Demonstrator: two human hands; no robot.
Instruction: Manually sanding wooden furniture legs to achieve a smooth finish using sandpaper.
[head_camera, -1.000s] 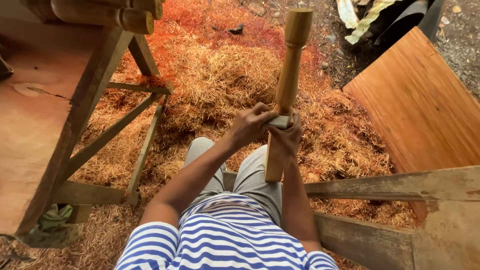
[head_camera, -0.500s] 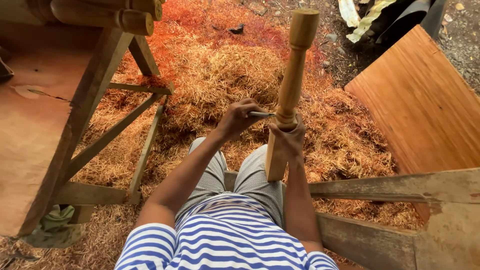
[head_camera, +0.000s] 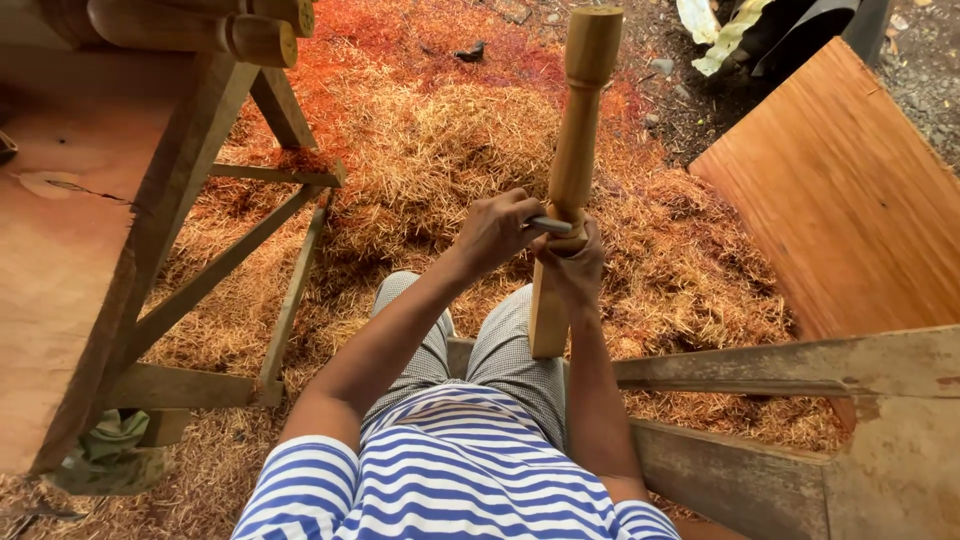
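Observation:
A turned wooden spindle (head_camera: 574, 150), pale yellow with a rounded knob on top, stands upright in front of my knees. My right hand (head_camera: 572, 268) is wrapped around its lower middle and holds it steady. My left hand (head_camera: 497, 232) grips a small metal blade (head_camera: 550, 226) and presses it sideways against the spindle just above my right hand. The foot of the spindle rests between my legs.
Orange and red wood shavings (head_camera: 440, 150) cover the ground. A wooden workbench (head_camera: 70, 260) with braced legs stands at the left, with turned pieces (head_camera: 200, 25) lying on it. A reddish plywood sheet (head_camera: 850, 210) leans at the right, above a weathered plank (head_camera: 790, 365).
The spindle has tilted slightly and shifted right. My left hand moved from clasping the spindle beside my right hand to pressing the blade against it from the left.

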